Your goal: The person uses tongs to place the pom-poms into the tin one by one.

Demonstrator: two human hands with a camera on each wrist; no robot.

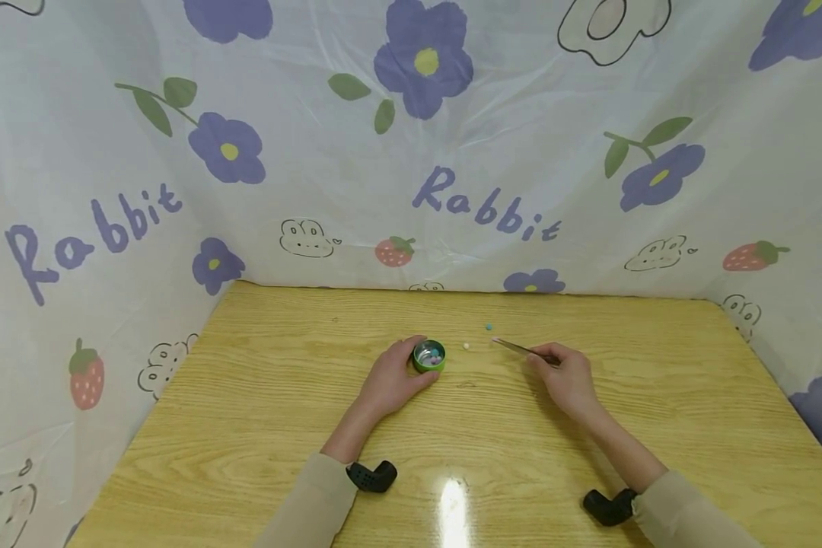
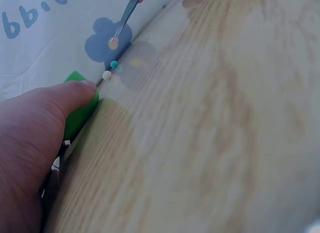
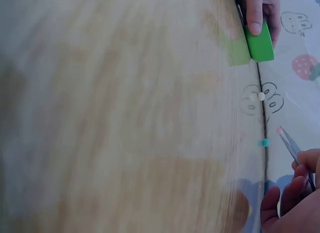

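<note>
Now, left hand [image 1: 392,378]: fingers grip tin [image 3: 260,47]!
Right hand [image 1: 571,380]: fingers pinch tweezers [image 1: 517,348] holding pink bead [image 1: 496,339]!
Blue bead [image 1: 489,327], white bead [image 1: 466,346]: toward worktop's [image 1: 281,426] far edge.

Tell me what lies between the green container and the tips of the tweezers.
In the head view, one white bead lies between the green container and the tweezers; a teal bead sits farther back.

1. Tweezers [image 3: 288,142] are held by the right grip [image 3: 297,199]; a pink bead [image 3: 279,129] is seen at their tips, against the printed cloth [image 3: 301,105].
2. A green container [image 3: 261,47] is held by the left grip [image 3: 261,12], thumb laid on its side.
3. On the wooden desk [image 3: 125,113], a white bead [image 3: 261,96] and teal bead [image 3: 265,142] are spaced apart, the white one nearer the container.
4. Pale reflections are noted on the desk.
</note>
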